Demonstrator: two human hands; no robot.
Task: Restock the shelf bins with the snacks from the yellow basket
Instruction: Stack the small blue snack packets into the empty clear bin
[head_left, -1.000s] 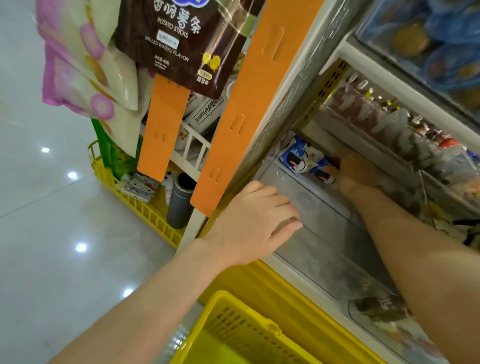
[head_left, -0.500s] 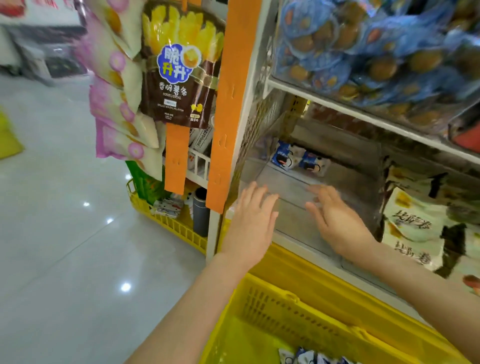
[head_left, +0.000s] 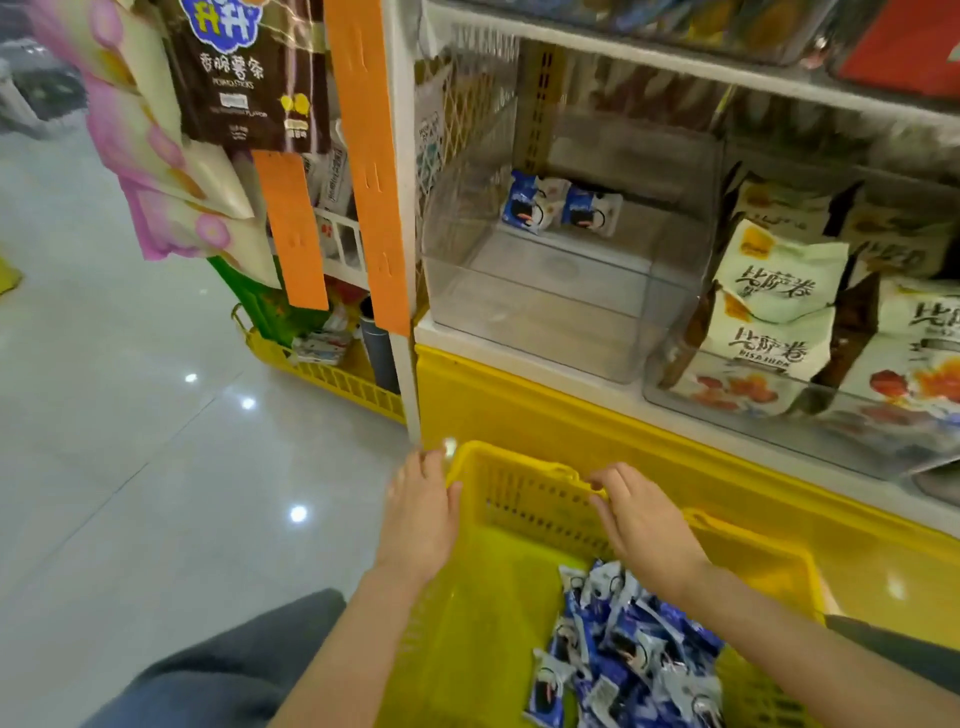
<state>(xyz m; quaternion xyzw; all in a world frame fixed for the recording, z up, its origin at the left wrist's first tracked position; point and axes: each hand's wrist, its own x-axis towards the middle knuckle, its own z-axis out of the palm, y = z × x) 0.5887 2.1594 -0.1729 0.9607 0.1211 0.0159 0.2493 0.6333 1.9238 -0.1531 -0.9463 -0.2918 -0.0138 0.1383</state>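
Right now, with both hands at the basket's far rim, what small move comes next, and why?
Probably bring the right hand down onto the blue-and-white packets piled near it in the yellow basket and grip a few. The clear bin holds only two matching packets at its back, and the left hand is empty too.

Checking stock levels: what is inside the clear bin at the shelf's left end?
Two blue-and-white snack packets stand side by side at the back of the clear bin. Whatever is behind them is covered.
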